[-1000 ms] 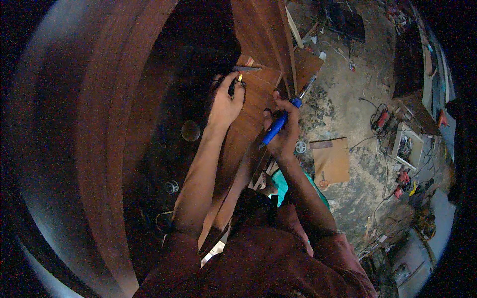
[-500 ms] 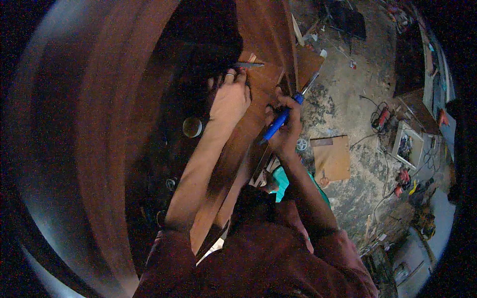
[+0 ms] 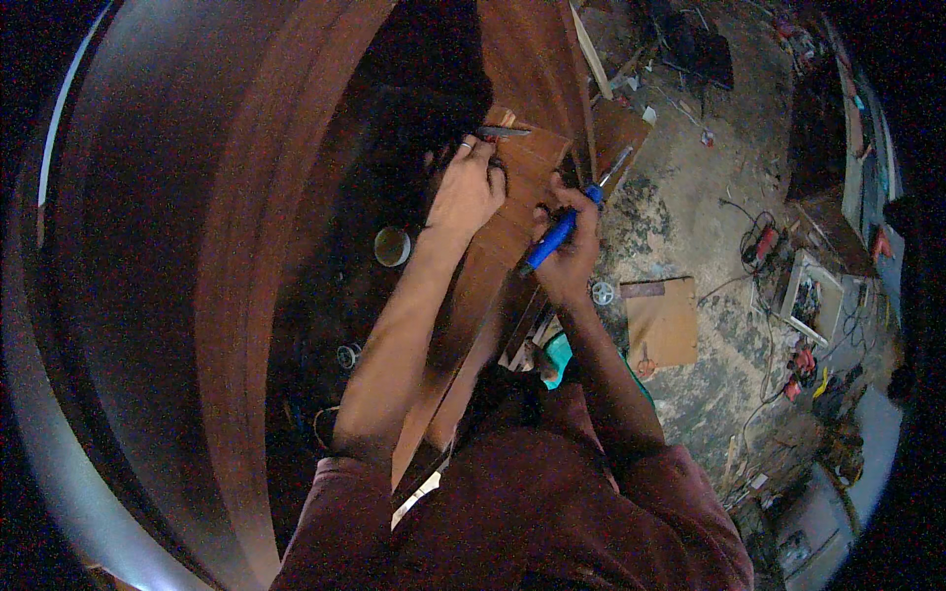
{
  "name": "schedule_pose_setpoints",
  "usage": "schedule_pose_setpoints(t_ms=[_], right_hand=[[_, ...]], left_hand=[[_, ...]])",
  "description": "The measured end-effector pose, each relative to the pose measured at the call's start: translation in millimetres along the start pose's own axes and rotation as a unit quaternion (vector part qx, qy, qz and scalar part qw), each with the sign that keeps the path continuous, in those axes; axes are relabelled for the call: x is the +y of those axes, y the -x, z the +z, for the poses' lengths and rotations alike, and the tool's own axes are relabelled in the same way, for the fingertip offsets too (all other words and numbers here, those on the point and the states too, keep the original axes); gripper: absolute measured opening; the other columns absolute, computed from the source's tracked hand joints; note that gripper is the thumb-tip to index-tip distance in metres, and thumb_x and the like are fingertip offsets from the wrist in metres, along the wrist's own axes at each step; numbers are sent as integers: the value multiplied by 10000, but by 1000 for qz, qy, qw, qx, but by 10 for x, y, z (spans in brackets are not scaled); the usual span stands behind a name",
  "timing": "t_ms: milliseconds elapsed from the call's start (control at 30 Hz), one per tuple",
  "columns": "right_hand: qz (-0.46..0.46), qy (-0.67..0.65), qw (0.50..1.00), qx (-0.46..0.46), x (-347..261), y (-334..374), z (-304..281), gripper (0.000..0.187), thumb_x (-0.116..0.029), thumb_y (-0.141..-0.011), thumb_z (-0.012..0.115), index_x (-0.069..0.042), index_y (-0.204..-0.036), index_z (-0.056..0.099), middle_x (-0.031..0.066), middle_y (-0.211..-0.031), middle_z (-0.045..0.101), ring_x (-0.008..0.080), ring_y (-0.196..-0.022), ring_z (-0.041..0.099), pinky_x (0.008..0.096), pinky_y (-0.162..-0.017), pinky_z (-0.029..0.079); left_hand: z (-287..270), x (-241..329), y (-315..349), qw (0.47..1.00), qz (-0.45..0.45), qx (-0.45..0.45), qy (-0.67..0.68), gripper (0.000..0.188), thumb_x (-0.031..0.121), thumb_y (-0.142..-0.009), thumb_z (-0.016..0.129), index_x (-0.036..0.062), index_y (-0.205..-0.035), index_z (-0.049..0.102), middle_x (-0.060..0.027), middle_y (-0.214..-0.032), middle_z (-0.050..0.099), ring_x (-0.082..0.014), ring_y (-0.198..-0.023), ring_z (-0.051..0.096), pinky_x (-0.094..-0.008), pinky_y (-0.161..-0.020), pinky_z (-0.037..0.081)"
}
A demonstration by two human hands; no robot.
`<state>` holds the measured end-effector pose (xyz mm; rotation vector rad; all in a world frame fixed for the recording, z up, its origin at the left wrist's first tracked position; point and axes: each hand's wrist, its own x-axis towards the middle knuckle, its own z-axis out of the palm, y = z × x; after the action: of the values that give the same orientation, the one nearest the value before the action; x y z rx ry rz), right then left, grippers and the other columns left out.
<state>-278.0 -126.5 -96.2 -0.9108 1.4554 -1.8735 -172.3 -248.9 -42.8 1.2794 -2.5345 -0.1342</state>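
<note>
My left hand (image 3: 467, 185) is closed on a small metal piece (image 3: 503, 131) and presses it against the edge of a brown wooden panel (image 3: 522, 187). A ring shows on one finger. My right hand (image 3: 570, 246) grips a blue-handled screwdriver (image 3: 562, 225), its metal shaft pointing up and to the right, away from the panel. Both hands work close together over the panel, beside the dark inside of a large curved wooden cabinet (image 3: 246, 246).
A small round tin (image 3: 391, 246) sits inside the dark cabinet. On the dusty floor to the right lie a cardboard sheet (image 3: 662, 320), red power tools with cables (image 3: 764, 241), a white box (image 3: 813, 295) and scattered scrap. A wooden strip (image 3: 589, 49) leans at the top.
My left hand has shifted slightly along the panel edge with the metal piece. The screwdriver in my right hand stays at about the same tilt.
</note>
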Motion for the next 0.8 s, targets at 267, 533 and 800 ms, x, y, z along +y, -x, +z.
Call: schedule_pose_setpoints(t_ms=[267,533,800], right_hand=[[15,-4,1000,-18,-135,16,-48,320,53,-880,575,-48,-1168,479,202,-1305,563,244,-1217,543,310,-964,449],[-17,-10,1000,-7,-10,14,-21,322,28,-894,595,-55,-1182,478,174,-1302,575,221,-1154,578,316,-941,470],[-31,24,999,17,35,-16,-5,367,-3,-851,661,-79,-1181,521,128,-1233,621,212,-1000,640,332,-844,519]], left_hand=[[-8,15,-1,994,-75,9,82,281,95,-814,554,-15,-1070,596,-263,-1048,620,-439,-994,588,-468,-871,489],[126,-115,45,971,-147,34,185,297,111,-866,559,35,-1148,607,-140,-990,681,-199,-872,622,-325,-765,501],[151,-124,108,950,-145,43,273,282,158,-897,557,37,-1148,601,-172,-1039,657,-272,-981,619,-349,-851,483]])
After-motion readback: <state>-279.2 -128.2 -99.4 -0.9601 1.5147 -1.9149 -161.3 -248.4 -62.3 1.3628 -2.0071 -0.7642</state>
